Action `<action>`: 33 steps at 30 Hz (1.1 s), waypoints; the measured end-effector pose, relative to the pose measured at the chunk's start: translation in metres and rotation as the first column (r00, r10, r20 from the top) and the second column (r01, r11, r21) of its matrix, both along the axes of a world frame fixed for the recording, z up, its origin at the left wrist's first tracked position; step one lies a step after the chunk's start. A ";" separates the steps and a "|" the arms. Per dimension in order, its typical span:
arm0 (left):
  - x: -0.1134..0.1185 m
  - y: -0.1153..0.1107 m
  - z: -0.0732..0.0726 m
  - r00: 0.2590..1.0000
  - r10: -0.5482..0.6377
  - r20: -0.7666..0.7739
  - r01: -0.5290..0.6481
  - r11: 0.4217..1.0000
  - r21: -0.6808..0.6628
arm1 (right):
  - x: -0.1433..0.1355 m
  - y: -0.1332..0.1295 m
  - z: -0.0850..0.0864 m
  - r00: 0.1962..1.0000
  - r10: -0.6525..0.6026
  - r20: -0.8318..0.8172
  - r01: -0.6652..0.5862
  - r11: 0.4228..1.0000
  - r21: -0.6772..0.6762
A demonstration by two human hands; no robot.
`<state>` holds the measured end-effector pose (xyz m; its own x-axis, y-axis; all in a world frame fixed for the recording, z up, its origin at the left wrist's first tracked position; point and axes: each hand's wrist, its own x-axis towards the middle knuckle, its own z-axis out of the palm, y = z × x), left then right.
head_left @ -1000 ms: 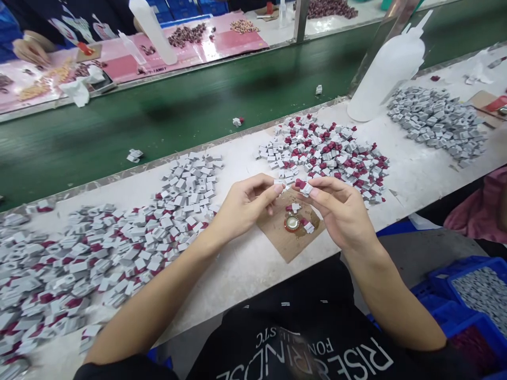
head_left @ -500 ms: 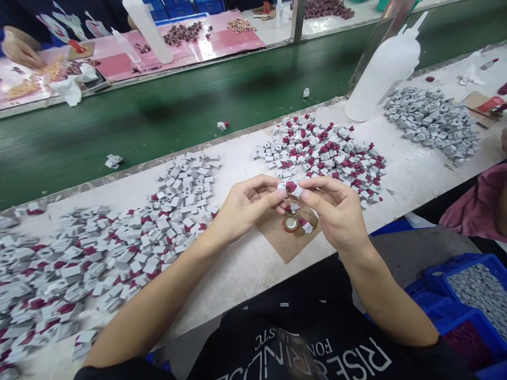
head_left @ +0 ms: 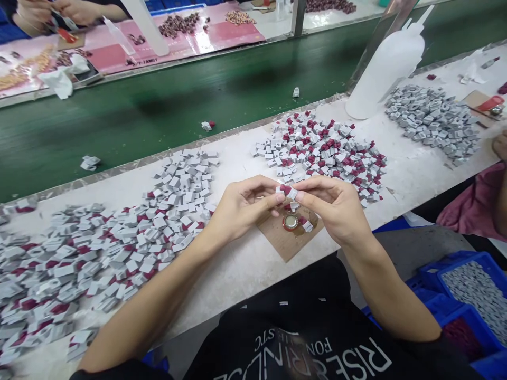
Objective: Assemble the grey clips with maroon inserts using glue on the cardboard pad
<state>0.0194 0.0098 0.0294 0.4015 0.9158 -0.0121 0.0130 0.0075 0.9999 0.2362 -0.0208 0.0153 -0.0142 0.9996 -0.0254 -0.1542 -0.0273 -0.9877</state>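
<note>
Between my two hands is a small grey and dark red piece (head_left: 285, 190). My left hand (head_left: 247, 208) pinches its left grey end with thumb and fingertips. The right grey end is pinched by my right hand (head_left: 335, 206). Just below them lies a square of brown cardboard (head_left: 285, 245) bearing a bottle cap (head_left: 290, 221) and a couple of loose grey and red pieces (head_left: 306, 225). Behind my hands is a heap of grey and red pieces (head_left: 325, 148). Mostly grey pieces, some with red parts, are spread to the left (head_left: 119, 248).
A green conveyor belt (head_left: 158, 113) carries a few small pieces beyond the white table (head_left: 229, 274). A white squeeze bottle (head_left: 386, 68) stands at its edge. Grey parts (head_left: 433, 121) are piled right. Another person's hands (head_left: 67, 13) show across the belt; blue bins (head_left: 455, 274) sit lower right.
The small pieces on the belt have shifted left. Across the belt, the other person's hands have lifted from the pink mat and come together. My hands keep their pinch, with the held piece slightly lower.
</note>
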 end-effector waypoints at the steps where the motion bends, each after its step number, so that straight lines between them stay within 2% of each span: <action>1: -0.002 0.000 0.002 1.000 -0.007 -0.028 0.008 1.000 0.022 | 0.001 0.001 0.001 1.000 0.031 0.007 -0.031 0.999 -0.010; 5: -0.011 0.000 0.009 0.991 0.009 -0.136 0.003 0.996 0.085 | 0.003 0.008 0.003 0.991 0.130 0.037 -0.128 0.991 -0.038; 9: -0.024 0.002 0.012 0.984 0.037 -0.172 -0.022 0.996 0.091 | -0.005 0.019 0.003 0.981 0.194 0.011 -0.193 0.979 -0.073; 12: -0.042 0.009 0.014 0.975 0.056 -0.214 -0.027 0.990 0.138 | -0.018 0.037 0.009 0.948 0.317 0.024 -0.314 0.947 -0.074; 14: -0.061 0.016 0.014 0.961 0.094 -0.260 -0.051 0.985 0.168 | -0.032 0.061 0.013 0.903 0.418 0.102 -0.416 0.908 -0.043; 15: -0.073 0.021 0.014 0.955 0.140 -0.262 -0.095 0.980 0.175 | -0.042 0.076 0.015 0.877 0.451 0.167 -0.455 0.890 -0.019; 17: -0.098 0.030 0.013 0.932 0.294 -0.210 -0.263 0.951 0.164 | -0.071 0.114 0.018 0.835 0.439 0.332 -0.476 0.879 0.035; 19: -0.125 0.039 0.011 0.872 0.476 -0.113 -0.467 0.879 0.099 | -0.111 0.155 0.018 0.789 0.327 0.519 -0.428 0.900 0.083; 21: -0.147 0.047 0.007 0.798 0.602 -0.038 -0.602 0.799 0.008 | -0.159 0.193 0.016 0.658 0.231 0.716 -0.415 0.906 0.089; 22: -0.155 0.050 0.006 0.770 0.638 -0.017 -0.638 0.770 -0.027 | -0.183 0.208 0.014 0.582 0.216 0.784 -0.425 0.903 0.066; 24: -0.167 0.056 0.003 0.742 0.671 0.008 -0.670 0.741 -0.056 | -0.228 0.229 0.009 0.545 0.226 0.807 -0.443 0.895 0.049; 26: -0.172 0.062 0.002 0.740 0.673 0.008 -0.672 0.739 -0.046 | -0.261 0.240 0.003 0.530 0.253 0.809 -0.457 0.889 0.021; 29: -0.174 0.074 0.000 0.753 0.658 -0.026 -0.658 0.752 -0.035 | -0.282 0.246 -0.002 0.530 0.289 0.797 -0.459 0.888 -0.017; 31: -0.176 0.086 -0.002 0.747 0.658 -0.091 -0.662 0.749 -0.019 | -0.276 0.248 -0.003 0.561 0.292 0.775 -0.448 0.894 -0.012; 33: -0.176 0.101 -0.005 0.730 0.655 -0.196 -0.665 0.746 0.017 | -0.255 0.249 0.000 0.616 0.280 0.737 -0.424 0.905 0.011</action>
<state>-0.1569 0.1110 0.0247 -0.3181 0.9451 -0.0750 0.1617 0.1320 0.9780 -0.0188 0.2281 0.0149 -0.4160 0.9092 -0.0167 0.5723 0.2475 -0.7818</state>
